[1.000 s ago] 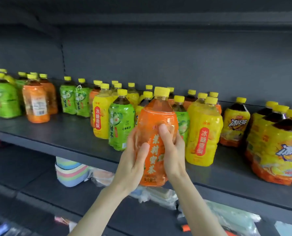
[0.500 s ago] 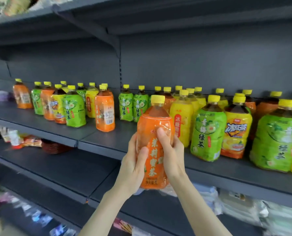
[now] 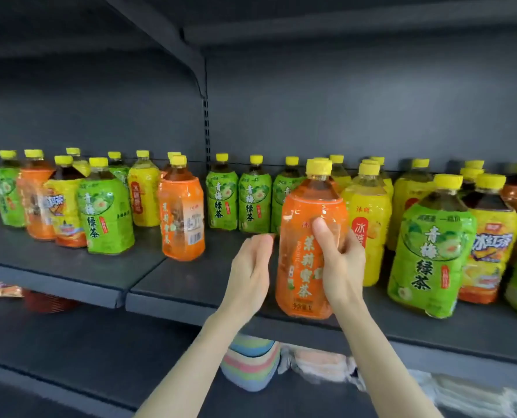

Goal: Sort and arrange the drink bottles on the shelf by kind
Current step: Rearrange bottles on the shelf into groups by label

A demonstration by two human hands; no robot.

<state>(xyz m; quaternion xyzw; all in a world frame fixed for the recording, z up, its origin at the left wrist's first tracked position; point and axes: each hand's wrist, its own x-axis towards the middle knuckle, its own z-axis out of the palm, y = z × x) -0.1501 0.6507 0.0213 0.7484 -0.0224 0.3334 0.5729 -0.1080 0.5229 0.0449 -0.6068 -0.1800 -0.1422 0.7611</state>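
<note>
My right hand [image 3: 340,263] grips an orange-labelled bottle [image 3: 301,260] with a yellow cap, upright at the front edge of the grey shelf [image 3: 191,285]. My left hand [image 3: 248,273] hovers just left of the bottle with relaxed fingers, a small gap between them. Another orange bottle [image 3: 182,215] stands alone further left. A row of three green-labelled bottles [image 3: 239,200] stands behind it. Yellow bottles [image 3: 369,224] and a large green bottle [image 3: 432,257] stand to the right.
A mixed cluster of green, orange and yellow bottles [image 3: 70,203] fills the shelf's left part. An upright post [image 3: 206,128] divides the back wall. On the lower shelf lie a pastel striped stack [image 3: 251,363] and plastic-wrapped goods [image 3: 320,363].
My left hand has let go of the orange bottle and moved off to its left. The bottle moved up to shelf level in my right hand, and the view shifted.
</note>
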